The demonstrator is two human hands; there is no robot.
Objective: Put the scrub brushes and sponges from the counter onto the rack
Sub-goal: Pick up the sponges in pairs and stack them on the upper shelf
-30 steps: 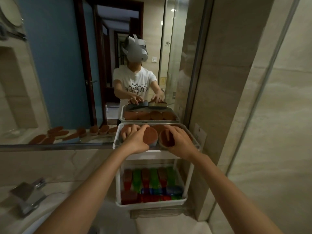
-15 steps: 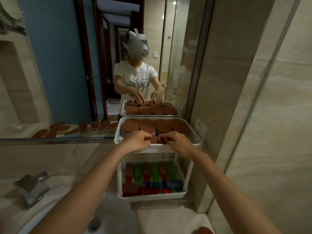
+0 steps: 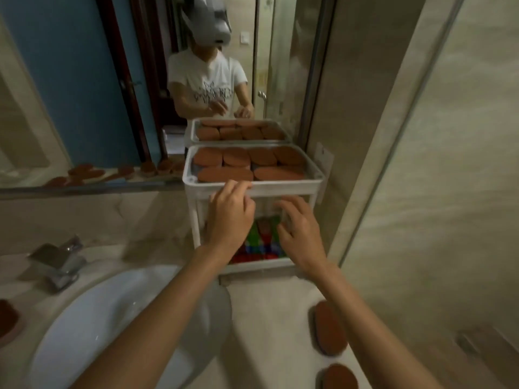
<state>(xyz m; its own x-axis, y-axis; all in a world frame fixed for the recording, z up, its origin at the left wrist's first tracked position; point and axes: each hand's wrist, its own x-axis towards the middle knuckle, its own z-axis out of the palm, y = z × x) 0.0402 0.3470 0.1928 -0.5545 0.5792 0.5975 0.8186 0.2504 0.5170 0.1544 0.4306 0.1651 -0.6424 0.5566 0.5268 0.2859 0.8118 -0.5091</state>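
A white two-tier rack (image 3: 280,187) stands on the counter against the mirror. Its top tray holds several brown oval scrub brushes (image 3: 224,174) lying flat. The lower tier holds coloured sponges (image 3: 262,234), red, green and blue. My left hand (image 3: 230,217) hovers just below the top tray's front rim, fingers loosely curled, holding nothing. My right hand (image 3: 299,228) is beside it in front of the lower tier, fingers spread and empty. Two more brown brushes lie on the counter at lower right, one (image 3: 330,328) nearer the rack and another (image 3: 339,377) at the frame's bottom edge.
A white round sink basin (image 3: 92,329) with a chrome faucet (image 3: 57,262) fills the lower left. Another brown brush (image 3: 8,321) lies at the far left edge. The mirror (image 3: 70,80) reflects a person and more brushes. A glass partition (image 3: 407,136) bounds the right.
Both hands have let go of the two brushes, which now lie in the front row of the top tray, and have pulled back and down. The view has tilted downward.
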